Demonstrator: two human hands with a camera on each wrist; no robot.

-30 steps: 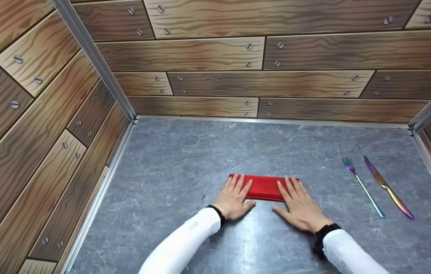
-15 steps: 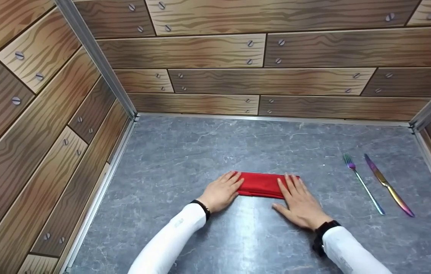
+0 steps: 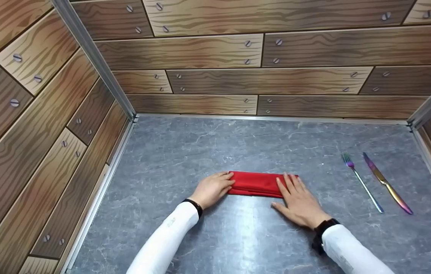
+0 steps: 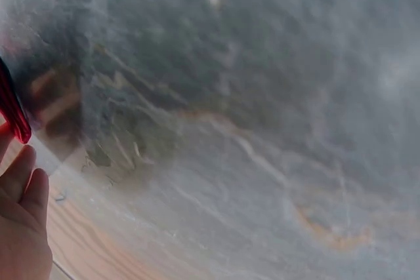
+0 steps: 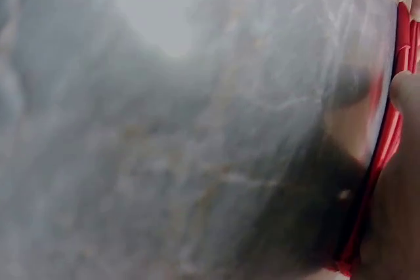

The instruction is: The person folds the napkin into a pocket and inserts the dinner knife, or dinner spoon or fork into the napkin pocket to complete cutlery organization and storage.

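A folded red cloth lies as a narrow strip across the grey surface. At its left end, my left hand touches the edge with its fingers close together; the thumb is hidden in the head view. My right hand rests flat on the right end, fingers spread and thumb out on the surface below the cloth. The left wrist view shows a corner of the cloth at the fingers of my left hand. In the right wrist view the layered cloth edge runs beside my right hand.
To the right, a rainbow-coloured fork and a matching knife lie side by side at a slant. Wood-patterned walls with metal edging stand around the grey surface at the back and sides.
My left hand has slid left from on top of the cloth to its left end, and its thumb has gone out of sight. My right hand has stayed on the right end.
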